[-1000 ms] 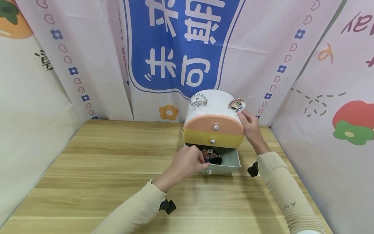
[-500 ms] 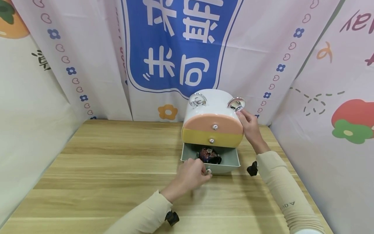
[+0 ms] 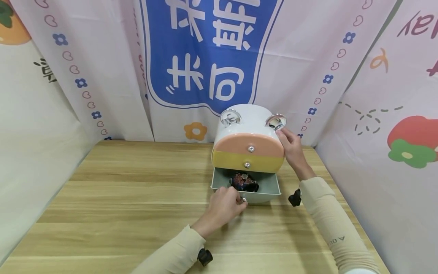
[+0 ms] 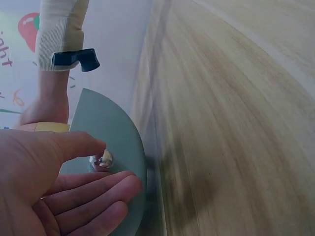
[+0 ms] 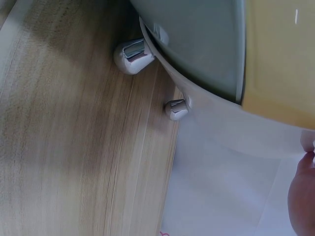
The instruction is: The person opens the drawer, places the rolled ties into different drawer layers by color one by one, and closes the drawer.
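Observation:
A small drawer cabinet [image 3: 249, 127] with a white top, round silver ears and peach, yellow and grey-green drawers stands on the table. Its bottom grey-green drawer [image 3: 265, 188] is pulled out. Inside lies a dark floral-patterned object [image 3: 244, 182], its kind unclear. My left hand [image 3: 222, 205] is at the drawer front, thumb and index finger pinching the silver knob [image 4: 102, 160], the other fingers loosely bent below it. My right hand [image 3: 293, 150] rests its fingers against the cabinet's upper right side, beside the right silver ear [image 3: 276, 121]. Its far fingers are partly hidden.
The wooden table [image 3: 137, 198] extends left and in front of the cabinet. A printed cloth [image 3: 202, 57] hangs close behind, with cloth walls on both sides. Silver feet [image 5: 134, 56] lift the cabinet off the table. Black devices [image 3: 205, 257] are strapped at both wrists.
My left hand has drawn back from over the drawer's inside to the knob at its front, uncovering the floral-patterned object. My right hand stays at the cabinet's side.

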Demonstrator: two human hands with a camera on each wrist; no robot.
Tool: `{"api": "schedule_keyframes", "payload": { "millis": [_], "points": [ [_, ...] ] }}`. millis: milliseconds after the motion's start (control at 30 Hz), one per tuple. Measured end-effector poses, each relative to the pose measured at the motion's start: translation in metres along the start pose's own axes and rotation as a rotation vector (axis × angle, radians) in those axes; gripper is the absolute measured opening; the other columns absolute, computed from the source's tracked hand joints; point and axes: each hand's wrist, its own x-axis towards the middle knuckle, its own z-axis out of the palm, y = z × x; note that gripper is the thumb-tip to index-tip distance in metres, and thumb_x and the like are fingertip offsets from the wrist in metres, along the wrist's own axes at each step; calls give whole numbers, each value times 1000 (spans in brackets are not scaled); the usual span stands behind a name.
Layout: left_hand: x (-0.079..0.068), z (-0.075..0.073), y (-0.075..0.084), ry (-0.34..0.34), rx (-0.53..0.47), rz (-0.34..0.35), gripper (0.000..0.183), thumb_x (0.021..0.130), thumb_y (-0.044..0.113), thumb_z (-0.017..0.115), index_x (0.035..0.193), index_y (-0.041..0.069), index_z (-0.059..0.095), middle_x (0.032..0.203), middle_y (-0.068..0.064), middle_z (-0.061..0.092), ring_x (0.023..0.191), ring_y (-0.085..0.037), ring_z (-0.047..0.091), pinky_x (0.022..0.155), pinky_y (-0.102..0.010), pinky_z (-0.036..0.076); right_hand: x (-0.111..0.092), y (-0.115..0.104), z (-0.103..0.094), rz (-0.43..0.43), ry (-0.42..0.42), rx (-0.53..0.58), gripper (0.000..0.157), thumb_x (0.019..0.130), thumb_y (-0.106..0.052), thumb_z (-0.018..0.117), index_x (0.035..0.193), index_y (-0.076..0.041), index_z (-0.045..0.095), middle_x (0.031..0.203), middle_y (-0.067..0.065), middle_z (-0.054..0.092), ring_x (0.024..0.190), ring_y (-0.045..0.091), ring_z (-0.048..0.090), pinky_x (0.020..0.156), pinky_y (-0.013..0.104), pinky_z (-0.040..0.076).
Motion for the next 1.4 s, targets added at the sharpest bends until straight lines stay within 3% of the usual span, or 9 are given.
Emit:
{"api": "schedule_keyframes", "payload": {
  "millis": [167,333,567,800,1100,1400],
  "points": [
    [2,3,-1,5,0,-17,60,92,33,80,47,26,41,43,17,33,45,1,28,41,-19,21,-3,1,0,8,9,6,49,110,-36,53,144,-2,61,112,-16,71,103,4,67,90,16,54],
    [6,4,-2,12,-7,-41,55,92,33,80,48,24,48,44,16,37,46,-1,33,42,-20,25,-2,2,2,11,-1,5,49,110,-37,53,145,-3,61,113,-16,71,103,5,67,90,16,54],
    [13,4,-5,46,35,-59,58,92,38,80,49,24,44,45,15,32,50,-3,34,45,-24,27,1,0,3,-6,17,10,49,110,-33,53,140,5,63,112,-15,69,104,4,65,91,14,53],
    [20,5,-7,67,27,-57,56,93,37,79,50,24,46,47,15,33,52,-4,34,47,-24,26,1,-1,3,6,12,-8,48,110,-34,52,141,2,63,114,-14,68,107,5,64,93,14,52],
    [30,10,-13,91,20,-55,40,94,36,79,58,25,66,56,16,60,54,-3,44,50,-23,36,-1,-2,2,18,8,-17,49,111,-36,52,142,1,62,116,-14,68,108,5,64,94,13,51],
    [39,13,-15,123,20,-55,41,94,34,79,57,24,66,56,15,61,56,-3,48,50,-24,38,0,-1,2,7,14,-8,48,111,-33,51,142,2,62,115,-15,68,107,4,64,94,13,51]
  ]
}}
